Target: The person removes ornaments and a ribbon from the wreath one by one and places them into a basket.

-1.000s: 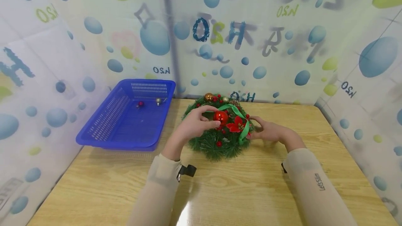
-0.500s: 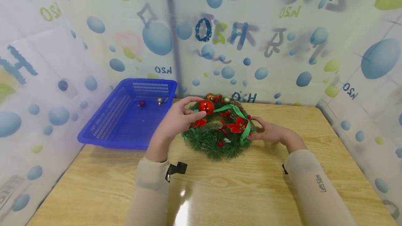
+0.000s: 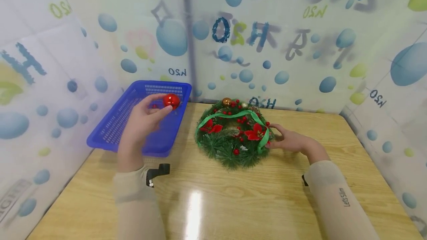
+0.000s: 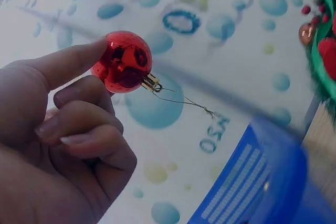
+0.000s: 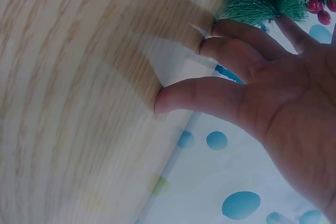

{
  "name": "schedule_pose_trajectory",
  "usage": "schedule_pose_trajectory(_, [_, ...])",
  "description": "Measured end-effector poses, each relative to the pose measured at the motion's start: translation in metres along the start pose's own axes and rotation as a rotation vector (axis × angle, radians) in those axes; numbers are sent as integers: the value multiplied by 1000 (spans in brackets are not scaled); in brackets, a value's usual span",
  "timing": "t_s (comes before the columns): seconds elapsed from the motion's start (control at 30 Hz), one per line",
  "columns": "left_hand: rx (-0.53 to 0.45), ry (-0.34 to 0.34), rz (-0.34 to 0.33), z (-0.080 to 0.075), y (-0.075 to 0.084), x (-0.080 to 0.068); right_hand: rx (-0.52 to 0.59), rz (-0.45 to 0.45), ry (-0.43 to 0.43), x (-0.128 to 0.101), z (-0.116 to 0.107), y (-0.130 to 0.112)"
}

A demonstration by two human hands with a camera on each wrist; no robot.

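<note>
Your near tabletop point(image 3: 233, 203) open for passage, blue basket point(image 3: 116, 129) walling the left rear, wreath point(image 3: 231, 136) blocking centre, narrow gap between them, bubble-print walls point(image 3: 383, 84) enclosing three sides.

Backdrop sheet point(image 3: 300, 66) behind wreath point(image 3: 233, 132): mirrored print, "H2O" reads reversed as "O2H" in large blue-and-green letters above wreath; smaller reversed copies "O2N"-like left of wreath above blue basket point(image 3: 110, 132), also upper right and far right. Large grey characters at top, blurred, unreadable. Right sleeve point(image 3: 340, 199): small vertical wording, apparently "LetsSlim", unsure.
</note>
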State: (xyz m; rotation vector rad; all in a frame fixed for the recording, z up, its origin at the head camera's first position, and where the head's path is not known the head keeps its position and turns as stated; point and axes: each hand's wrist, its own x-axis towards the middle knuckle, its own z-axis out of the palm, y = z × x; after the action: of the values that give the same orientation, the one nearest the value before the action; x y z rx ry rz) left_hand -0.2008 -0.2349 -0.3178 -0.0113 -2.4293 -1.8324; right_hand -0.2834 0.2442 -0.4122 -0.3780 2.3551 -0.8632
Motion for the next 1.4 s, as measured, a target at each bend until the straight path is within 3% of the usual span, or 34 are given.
schedule_pose_trajectory(0.27, [277,153,-113,-37,-27,-1,4,-11,2,1,2,4])
schedule_pose_trajectory(0.47, [378,212,-166,-47,-48,5,1,-10,2,2,3,6])
schedule_pose_trajectory(0.7, [435,307,-166,-47,-69,18,-4,-13,6,2,4,6])
schedule_pose_trajectory(0.87, [486,305,-171,-41,-72,20,2,-18,1,1,4,3])
schedule_pose_trajectory(1.4, [496,281,-223,-42,-77,23,7,-9,-8,-1,2,2])
